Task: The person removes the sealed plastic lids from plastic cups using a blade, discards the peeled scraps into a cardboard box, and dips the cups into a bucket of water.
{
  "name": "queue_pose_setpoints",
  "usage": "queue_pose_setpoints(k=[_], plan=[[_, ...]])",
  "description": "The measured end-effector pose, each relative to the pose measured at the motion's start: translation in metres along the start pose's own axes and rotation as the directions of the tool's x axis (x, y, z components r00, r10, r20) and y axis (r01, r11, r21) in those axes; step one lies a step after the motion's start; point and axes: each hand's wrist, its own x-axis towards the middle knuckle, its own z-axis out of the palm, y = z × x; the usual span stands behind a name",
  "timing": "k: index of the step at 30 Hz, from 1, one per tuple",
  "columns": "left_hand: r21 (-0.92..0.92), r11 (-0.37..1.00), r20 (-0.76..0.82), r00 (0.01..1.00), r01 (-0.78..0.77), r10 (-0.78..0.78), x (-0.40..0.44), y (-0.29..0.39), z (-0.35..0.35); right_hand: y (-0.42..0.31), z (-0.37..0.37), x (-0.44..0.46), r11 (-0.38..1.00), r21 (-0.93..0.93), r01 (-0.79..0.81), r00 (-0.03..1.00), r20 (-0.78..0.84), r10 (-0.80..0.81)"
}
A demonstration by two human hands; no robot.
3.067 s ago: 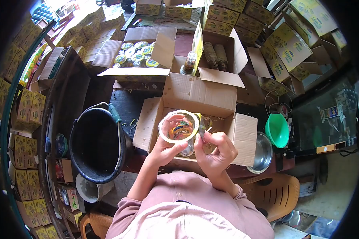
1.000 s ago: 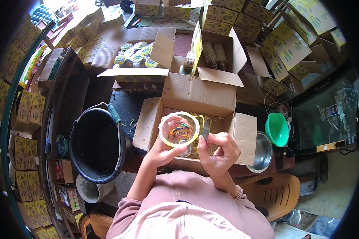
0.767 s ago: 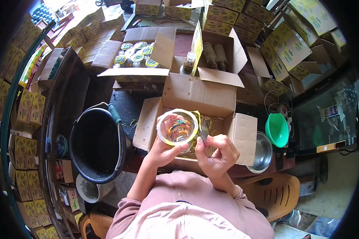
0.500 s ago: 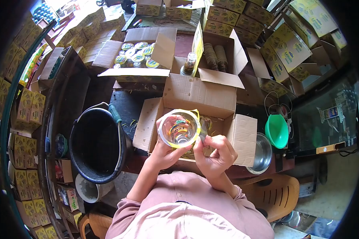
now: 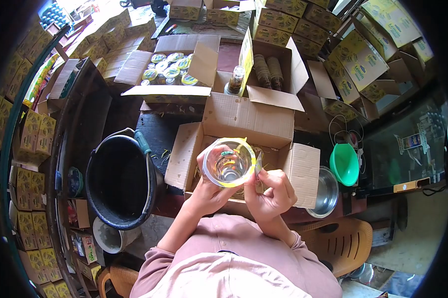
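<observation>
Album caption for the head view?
Above an open carton, left hand holds a clear cup; right hand pinches a thin blade-like piece.

Left hand (image 5: 210,193) grips clear cup (image 5: 229,171), mouth toward camera, yellow film along rim. Right hand (image 5: 273,196) pinches small thin blade (image 5: 258,163) right by rim; contact unclear. Open cardboard box (image 5: 248,116) below. Black bucket (image 5: 118,211) to left; metal bowl (image 5: 328,196), green bowl (image 5: 344,166) to right. Lidded cups (image 5: 171,69) boxed behind.

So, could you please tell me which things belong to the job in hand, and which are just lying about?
Likely in the job:
clear cup, in the left hand
thin blade, apparently, in the right hand
open box, beneath them

Likely just lying about:
black bucket
green bowl
metal bowl
</observation>
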Motion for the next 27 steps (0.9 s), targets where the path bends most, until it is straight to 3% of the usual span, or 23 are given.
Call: queue_pose_setpoints(k=[6,15,27], plan=[[0.198,0.974,0.053,0.993,-0.114,0.105,0.004,0.004,-0.003,0.004,0.001,0.002,1.0,-0.006,-0.008,1.0,-0.008,0.008],[-0.023,1.0,0.082,0.996,0.02,-0.018,0.0,-0.003,-0.007,0.01,-0.001,0.004,0.978,0.151,-0.143,0.99,0.013,0.143],[0.078,0.995,0.078,0.996,-0.053,0.047,0.005,0.003,-0.005,0.004,-0.002,0.005,0.996,0.064,-0.065,0.998,0.01,0.065]])
